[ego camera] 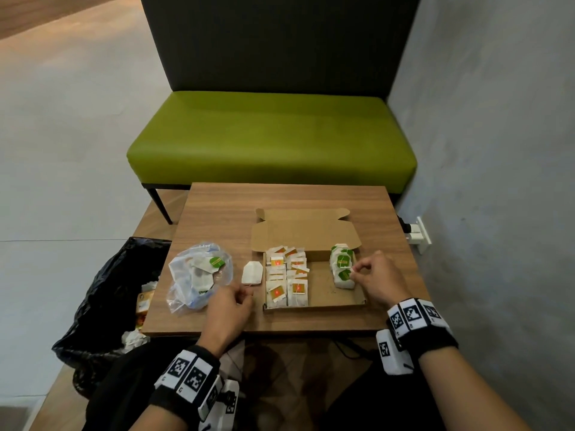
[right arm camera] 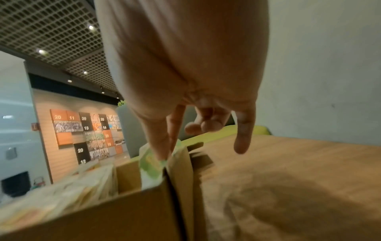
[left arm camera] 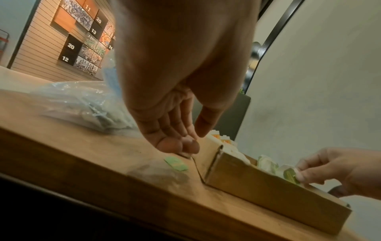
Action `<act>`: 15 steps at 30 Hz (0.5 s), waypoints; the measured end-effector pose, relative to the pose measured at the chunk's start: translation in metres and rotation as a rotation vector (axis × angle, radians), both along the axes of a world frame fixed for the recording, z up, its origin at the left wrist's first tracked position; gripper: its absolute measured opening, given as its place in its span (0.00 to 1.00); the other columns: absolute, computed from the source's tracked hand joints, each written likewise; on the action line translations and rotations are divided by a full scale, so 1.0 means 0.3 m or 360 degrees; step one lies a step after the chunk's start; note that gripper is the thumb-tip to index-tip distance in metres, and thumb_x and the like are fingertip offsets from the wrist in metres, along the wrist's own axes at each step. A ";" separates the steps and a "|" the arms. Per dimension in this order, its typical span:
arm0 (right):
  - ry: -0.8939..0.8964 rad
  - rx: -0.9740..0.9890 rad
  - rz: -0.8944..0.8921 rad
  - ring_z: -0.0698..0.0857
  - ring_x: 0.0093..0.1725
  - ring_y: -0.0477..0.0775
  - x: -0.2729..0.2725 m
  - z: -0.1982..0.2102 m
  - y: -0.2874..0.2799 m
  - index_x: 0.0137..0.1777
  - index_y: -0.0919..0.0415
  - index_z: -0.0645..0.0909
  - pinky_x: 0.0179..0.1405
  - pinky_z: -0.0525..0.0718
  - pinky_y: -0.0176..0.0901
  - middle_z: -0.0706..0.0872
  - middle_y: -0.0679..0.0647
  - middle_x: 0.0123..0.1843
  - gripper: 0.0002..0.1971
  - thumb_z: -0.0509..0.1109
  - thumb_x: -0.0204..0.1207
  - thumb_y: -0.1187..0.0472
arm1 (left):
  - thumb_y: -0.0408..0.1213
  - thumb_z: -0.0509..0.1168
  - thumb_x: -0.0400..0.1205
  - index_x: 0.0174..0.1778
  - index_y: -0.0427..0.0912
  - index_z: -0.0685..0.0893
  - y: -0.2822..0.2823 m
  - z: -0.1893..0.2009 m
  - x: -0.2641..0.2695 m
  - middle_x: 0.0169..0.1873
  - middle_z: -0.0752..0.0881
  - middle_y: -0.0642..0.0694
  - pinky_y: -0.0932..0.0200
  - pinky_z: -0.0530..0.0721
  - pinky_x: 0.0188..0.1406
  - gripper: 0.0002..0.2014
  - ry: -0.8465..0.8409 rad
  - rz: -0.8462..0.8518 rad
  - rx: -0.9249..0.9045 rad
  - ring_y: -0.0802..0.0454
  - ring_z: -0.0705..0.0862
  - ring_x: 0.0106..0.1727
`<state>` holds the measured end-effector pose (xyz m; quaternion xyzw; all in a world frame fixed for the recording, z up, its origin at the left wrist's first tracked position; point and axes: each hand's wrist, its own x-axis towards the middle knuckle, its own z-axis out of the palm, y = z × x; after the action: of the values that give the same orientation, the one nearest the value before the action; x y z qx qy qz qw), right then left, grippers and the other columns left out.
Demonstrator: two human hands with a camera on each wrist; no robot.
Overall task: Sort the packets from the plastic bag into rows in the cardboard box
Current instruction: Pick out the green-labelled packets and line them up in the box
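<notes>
The open cardboard box (ego camera: 314, 306) lies on the wooden table (ego camera: 217, 219). Rows of orange-tagged packets (ego camera: 286, 275) fill its left side. A row of green-tagged packets (ego camera: 342, 265) stands at its right wall. My right hand (ego camera: 356, 272) pinches the green tag (right arm camera: 150, 161) of the nearest packet in that row. The clear plastic bag (ego camera: 186, 275) with several packets lies left of the box. Between bag and box rests a loose white packet (ego camera: 252, 273). My left hand (ego camera: 245, 295) is just in front of it, fingers curled on its string, its green tag (left arm camera: 176, 163) flat on the table.
The box lid (ego camera: 305, 231) lies open toward the far side. A black bin bag (ego camera: 102, 300) with rubbish stands left of the table. A green bench (ego camera: 270, 135) is beyond the table; a grey wall with a socket (ego camera: 420, 233) is close on the right.
</notes>
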<state>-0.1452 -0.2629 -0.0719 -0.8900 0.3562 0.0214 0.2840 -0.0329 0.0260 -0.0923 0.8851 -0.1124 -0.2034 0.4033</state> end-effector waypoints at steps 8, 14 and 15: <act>-0.0161 -0.0295 -0.0060 0.75 0.58 0.49 0.021 -0.030 0.045 0.54 0.51 0.86 0.49 0.79 0.42 0.73 0.47 0.55 0.10 0.78 0.75 0.56 | 0.34 0.64 0.85 0.65 0.43 0.84 -0.005 -0.023 0.062 0.45 0.88 0.49 0.52 0.89 0.49 0.13 -0.0108 0.0038 0.0133 0.55 0.88 0.43; -0.0333 -0.0215 -0.0135 0.75 0.54 0.49 0.010 -0.016 0.056 0.53 0.52 0.86 0.44 0.76 0.40 0.73 0.48 0.52 0.08 0.77 0.76 0.56 | 0.35 0.68 0.82 0.67 0.41 0.82 -0.049 -0.022 0.076 0.57 0.87 0.46 0.54 0.85 0.58 0.16 -0.0373 -0.0082 0.0408 0.52 0.86 0.54; -0.0356 -0.0215 -0.0138 0.75 0.54 0.49 0.006 -0.013 0.061 0.53 0.52 0.86 0.44 0.75 0.41 0.74 0.48 0.52 0.07 0.77 0.76 0.56 | 0.37 0.68 0.82 0.68 0.41 0.81 -0.063 -0.022 0.074 0.62 0.83 0.46 0.54 0.84 0.59 0.18 -0.0434 -0.0123 0.0467 0.50 0.85 0.57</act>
<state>-0.1434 -0.2446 -0.0759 -0.8876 0.3612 -0.1145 0.2619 -0.0109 0.0071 -0.0988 0.9488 -0.1689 -0.1112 0.2428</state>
